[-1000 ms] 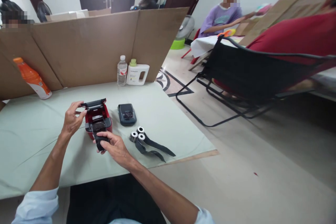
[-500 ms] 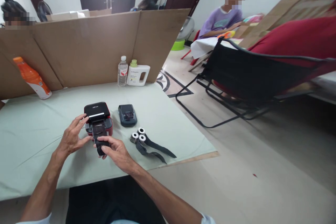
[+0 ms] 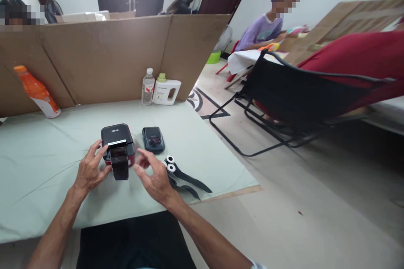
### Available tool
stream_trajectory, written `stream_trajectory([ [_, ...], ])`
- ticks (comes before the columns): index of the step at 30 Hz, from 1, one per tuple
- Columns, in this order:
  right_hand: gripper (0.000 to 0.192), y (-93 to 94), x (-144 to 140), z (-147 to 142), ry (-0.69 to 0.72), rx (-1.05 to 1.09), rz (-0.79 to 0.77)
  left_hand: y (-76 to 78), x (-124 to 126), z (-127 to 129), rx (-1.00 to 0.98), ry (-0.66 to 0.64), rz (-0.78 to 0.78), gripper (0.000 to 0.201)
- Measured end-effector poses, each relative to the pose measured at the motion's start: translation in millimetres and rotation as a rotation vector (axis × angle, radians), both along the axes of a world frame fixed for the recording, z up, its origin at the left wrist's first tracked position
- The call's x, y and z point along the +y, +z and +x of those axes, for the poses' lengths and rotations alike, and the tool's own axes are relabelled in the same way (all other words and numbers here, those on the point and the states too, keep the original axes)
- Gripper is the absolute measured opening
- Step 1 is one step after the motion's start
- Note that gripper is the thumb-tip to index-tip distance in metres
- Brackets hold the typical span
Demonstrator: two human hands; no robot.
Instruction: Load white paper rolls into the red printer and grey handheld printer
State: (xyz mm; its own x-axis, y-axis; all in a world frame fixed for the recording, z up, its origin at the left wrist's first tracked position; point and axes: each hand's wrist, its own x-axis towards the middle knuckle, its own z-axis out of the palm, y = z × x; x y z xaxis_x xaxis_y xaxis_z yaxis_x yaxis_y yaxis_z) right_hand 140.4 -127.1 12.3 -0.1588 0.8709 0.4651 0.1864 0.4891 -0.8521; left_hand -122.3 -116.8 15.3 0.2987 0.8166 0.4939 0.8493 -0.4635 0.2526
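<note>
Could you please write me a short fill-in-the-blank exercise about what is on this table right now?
1. The lid of the red printer between the two hands is ____.
2. A dark strip hangs out of its ____ side.
3. The orange bottle leans against the ____ wall.
4. The dark grey printer lies to the ____ of the red one.

Missing words: shut; front; cardboard; right
</note>
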Motion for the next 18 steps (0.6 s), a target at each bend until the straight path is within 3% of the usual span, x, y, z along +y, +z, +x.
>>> stream_trajectory([
  [3,0.066,3.4,26.4,2.6,-0.03,-0.288,0.166,-0.8,-1.7,3.1,-0.003,0.044,0.002,0.063],
  [8,0.095,-3.9,51.4,0.0,0.086,-0.623,0.122,-5.4,-2.9,5.5,0.006,0.078,0.013,0.064],
  [18,0.099,-11.1,49.2,-1.1,0.099,-0.631,0.083,-9.8,-2.1,9.1,-0.029,0.083,0.017,0.063],
])
